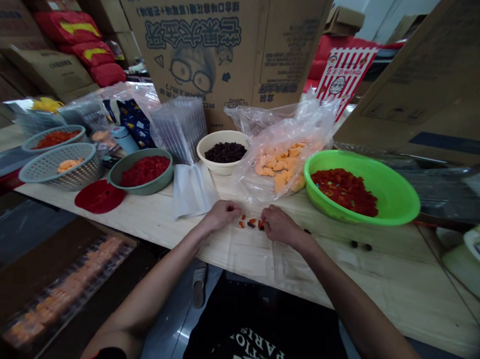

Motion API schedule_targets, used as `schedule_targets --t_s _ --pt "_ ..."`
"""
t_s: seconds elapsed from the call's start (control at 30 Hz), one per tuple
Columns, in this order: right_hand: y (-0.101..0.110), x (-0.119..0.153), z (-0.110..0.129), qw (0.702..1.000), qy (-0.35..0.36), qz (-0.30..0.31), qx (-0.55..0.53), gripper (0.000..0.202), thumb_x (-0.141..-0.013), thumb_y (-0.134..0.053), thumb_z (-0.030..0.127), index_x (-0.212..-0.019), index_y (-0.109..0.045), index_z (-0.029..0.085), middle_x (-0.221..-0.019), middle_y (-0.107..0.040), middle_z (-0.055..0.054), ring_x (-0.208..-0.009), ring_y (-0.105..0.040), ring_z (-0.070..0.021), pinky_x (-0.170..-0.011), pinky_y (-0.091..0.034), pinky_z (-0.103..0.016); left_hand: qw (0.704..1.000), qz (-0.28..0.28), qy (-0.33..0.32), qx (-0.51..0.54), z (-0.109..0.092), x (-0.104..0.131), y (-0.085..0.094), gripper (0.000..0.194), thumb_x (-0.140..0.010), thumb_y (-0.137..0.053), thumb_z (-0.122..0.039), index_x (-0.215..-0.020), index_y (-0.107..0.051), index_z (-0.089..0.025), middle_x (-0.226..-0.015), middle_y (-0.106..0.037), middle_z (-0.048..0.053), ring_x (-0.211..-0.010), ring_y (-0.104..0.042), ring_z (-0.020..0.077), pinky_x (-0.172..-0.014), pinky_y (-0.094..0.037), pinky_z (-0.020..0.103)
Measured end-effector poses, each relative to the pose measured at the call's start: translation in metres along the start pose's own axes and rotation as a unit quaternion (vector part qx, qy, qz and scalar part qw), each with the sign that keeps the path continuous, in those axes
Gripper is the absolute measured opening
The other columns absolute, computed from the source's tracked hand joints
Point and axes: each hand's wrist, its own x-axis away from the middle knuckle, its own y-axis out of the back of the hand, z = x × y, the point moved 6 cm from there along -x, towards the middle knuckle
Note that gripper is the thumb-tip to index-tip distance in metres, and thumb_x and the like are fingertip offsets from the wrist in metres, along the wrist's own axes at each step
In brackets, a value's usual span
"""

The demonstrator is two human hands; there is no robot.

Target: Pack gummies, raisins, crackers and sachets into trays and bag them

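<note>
Above the pale wooden table (323,282), my left hand (223,215) is closed, fingertips pinched together. My right hand (278,223) is curled shut a little to the right. What either hand holds, if anything, is hidden. Several small orange and dark pieces (251,223) lie in a row between the hands, the rightmost touching or just beside my right fingers. Clear plastic (252,250) seems to lie under and in front of them, its outline faint. Just beyond are a clear bag of orange pieces (281,168) and white flat sleeves (194,190).
A green basin (401,203) of red pieces stands right. Leftward are a cream bowl (220,167) of dark pieces, a grey-green bowl (142,187), a perforated basket (37,175) and a red lid (99,197). Stacked clear boxes (182,127) and a large carton (248,50) stand behind.
</note>
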Motion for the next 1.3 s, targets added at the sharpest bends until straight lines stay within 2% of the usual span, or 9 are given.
schedule_targets --t_s 0.2,0.37,0.5,0.57,0.73,0.9,1.0,1.17,1.3 --pt "0.005 0.004 0.004 1.0 -0.012 0.011 0.015 0.02 -0.085 -0.05 0.005 -0.098 -0.064 0.013 -0.102 -0.064 -0.015 -0.093 -0.06 -0.0234 -0.078 -0.041 -0.028 0.998 -0.024 0.003 -0.061 -0.004 -0.005 -0.012 0.015 -0.076 -0.063 -0.018 -0.075 -0.077 -0.013 -0.067 -0.068 0.003 -0.066 -0.059 0.0162 -0.064 -0.042 0.025" --pt "0.002 0.007 0.0 1.0 0.004 0.015 -0.015 0.023 -0.086 -0.05 0.004 -0.101 -0.065 0.012 -0.101 -0.064 -0.013 -0.096 -0.06 -0.0221 -0.082 -0.041 -0.027 0.997 -0.032 0.012 -0.065 0.006 -0.005 -0.004 0.016 -0.078 -0.063 -0.017 -0.085 -0.077 -0.014 -0.069 -0.069 0.0 -0.064 -0.059 0.0134 -0.062 -0.042 0.022" --pt "0.006 0.007 -0.006 1.0 -0.009 -0.02 -0.02 0.026 -0.085 -0.051 0.005 -0.106 -0.065 0.013 -0.104 -0.064 -0.012 -0.099 -0.059 -0.0226 -0.083 -0.041 -0.027 0.995 -0.058 -0.009 -0.085 0.007 -0.001 0.006 0.022 -0.079 -0.061 -0.014 -0.095 -0.077 -0.015 -0.08 -0.07 0.003 -0.07 -0.06 0.0139 -0.067 -0.043 0.023" --pt "0.008 0.006 -0.005 0.999 -0.004 -0.03 -0.011 0.03 -0.083 -0.052 0.004 -0.109 -0.064 0.013 -0.105 -0.064 -0.012 -0.098 -0.059 -0.023 -0.082 -0.041 -0.028 0.994 -0.032 -0.039 -0.093 0.002 0.001 0.006 0.021 -0.079 -0.062 -0.014 -0.092 -0.078 -0.018 -0.083 -0.07 0.002 -0.073 -0.061 0.0141 -0.07 -0.044 0.023" --pt "0.002 0.006 0.012 0.998 0.045 0.018 0.048 0.024 -0.078 -0.055 0.004 -0.099 -0.065 0.012 -0.102 -0.063 -0.014 -0.091 -0.059 -0.0248 -0.077 -0.041 -0.03 0.97 0.103 -0.136 -0.176 -0.014 0.011 -0.008 0.018 -0.08 -0.063 -0.015 -0.088 -0.078 -0.021 -0.085 -0.07 0.003 -0.079 -0.064 0.0165 -0.072 -0.043 0.023" --pt "0.003 0.005 0.009 0.999 0.013 -0.008 0.032 0.014 -0.09 -0.051 0.012 -0.098 -0.063 0.012 -0.102 -0.063 -0.014 -0.093 -0.06 -0.0236 -0.079 -0.041 -0.03 0.971 0.093 -0.114 -0.189 -0.014 0.015 -0.005 0.013 -0.082 -0.066 -0.021 -0.087 -0.077 -0.018 -0.088 -0.073 0.005 -0.078 -0.065 0.018 -0.067 -0.041 0.023" --pt "0.007 0.003 0.001 0.999 -0.001 -0.035 0.02 0.014 -0.096 -0.049 0.018 -0.097 -0.062 0.012 -0.102 -0.064 -0.015 -0.094 -0.06 -0.0228 -0.079 -0.041 -0.029 0.971 0.119 -0.107 -0.175 -0.01 0.015 -0.004 0.013 -0.082 -0.067 -0.026 -0.083 -0.078 -0.019 -0.08 -0.074 0.003 -0.075 -0.065 0.0175 -0.065 -0.04 0.023" --pt "0.015 -0.001 -0.01 0.999 -0.01 -0.048 -0.02 0.009 -0.094 -0.054 0.017 -0.096 -0.061 0.014 -0.098 -0.065 -0.011 -0.089 -0.059 -0.0195 -0.076 -0.04 -0.027 0.982 0.037 -0.096 -0.16 -0.007 0.005 0.006 0.016 -0.084 -0.062 -0.02 -0.09 -0.078 -0.019 -0.087 -0.074 0.003 -0.078 -0.065 0.0161 -0.068 -0.042 0.023" --pt "0.016 0.0 -0.012 0.999 0.002 -0.043 -0.028 0.006 -0.092 -0.055 0.016 -0.093 -0.061 0.015 -0.093 -0.065 -0.009 -0.084 -0.058 -0.019 -0.072 -0.038 -0.027 0.98 0.035 -0.088 -0.174 -0.016 0.003 0.0 0.015 -0.082 -0.064 -0.02 -0.089 -0.077 -0.019 -0.085 -0.072 0.004 -0.075 -0.063 0.0163 -0.067 -0.041 0.024"
